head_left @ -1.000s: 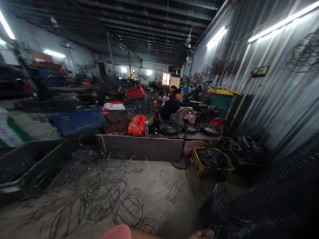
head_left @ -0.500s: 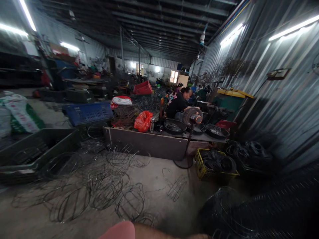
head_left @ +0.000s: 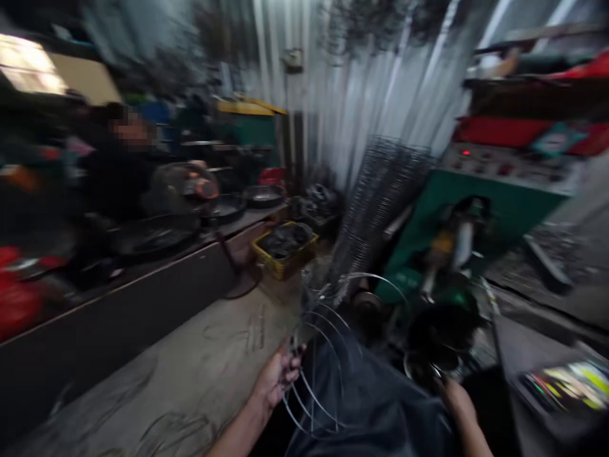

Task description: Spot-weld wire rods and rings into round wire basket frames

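My left hand (head_left: 278,376) is closed on the edge of a round wire frame (head_left: 328,355) made of several curved steel rods, held over my dark-trousered lap. My right hand (head_left: 453,395) reaches toward a dark ring-shaped part (head_left: 435,365) in front of a green machine (head_left: 457,209); its fingers are blurred and mostly hidden. A tall leaning stack of wire frames (head_left: 380,197) stands just beyond the held frame. The whole picture is smeared by motion.
Another person (head_left: 118,165) in dark clothes sits at the left behind a long low bench (head_left: 118,304) with a small fan and black pans. A yellow crate (head_left: 285,244) of black parts sits on the concrete floor. Corrugated metal wall behind.
The view has swung sharply right and down, from the open workshop floor to the green machine. Both my hands and the wire frame have come into view.
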Demonstrator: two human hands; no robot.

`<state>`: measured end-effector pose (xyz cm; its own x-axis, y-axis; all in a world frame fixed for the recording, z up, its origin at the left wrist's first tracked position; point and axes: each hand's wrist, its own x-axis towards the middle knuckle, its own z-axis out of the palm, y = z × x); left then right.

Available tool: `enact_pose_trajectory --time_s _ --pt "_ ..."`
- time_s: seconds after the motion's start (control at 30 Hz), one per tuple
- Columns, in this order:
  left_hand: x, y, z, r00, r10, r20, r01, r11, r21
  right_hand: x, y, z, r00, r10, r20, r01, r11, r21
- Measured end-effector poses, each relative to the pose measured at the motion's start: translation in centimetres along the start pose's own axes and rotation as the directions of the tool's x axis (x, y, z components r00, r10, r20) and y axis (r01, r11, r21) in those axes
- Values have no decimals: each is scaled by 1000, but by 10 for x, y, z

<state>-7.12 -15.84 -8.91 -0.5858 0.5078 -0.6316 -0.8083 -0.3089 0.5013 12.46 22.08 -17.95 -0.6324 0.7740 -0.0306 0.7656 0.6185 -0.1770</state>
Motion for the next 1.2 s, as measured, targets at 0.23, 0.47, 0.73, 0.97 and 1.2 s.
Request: enact_pose_trajectory --time_s 0.23,0.47,0.73,0.97,1.2 --pt "6 -10 -3 997 -18 -76 11 996 -93 -19 34 1 963 186 198 -192 981 16" --pt "2 -7 3 996 -48 -76 50 998 31 -24 22 -5 964 168 209 -177 984 28" --pt "-13 -6 57 995 102 6 -101 983 153 -42 15 -13 975 199 101 -217 954 208" --pt "-14 -30 121 982 173 80 -187 952 243 -149 64 -56 939 282 -197 -223 935 277" --pt "4 -68 107 979 8 203 -110 862 495 -304 171 -129 445 846 -294 -864 492 105"
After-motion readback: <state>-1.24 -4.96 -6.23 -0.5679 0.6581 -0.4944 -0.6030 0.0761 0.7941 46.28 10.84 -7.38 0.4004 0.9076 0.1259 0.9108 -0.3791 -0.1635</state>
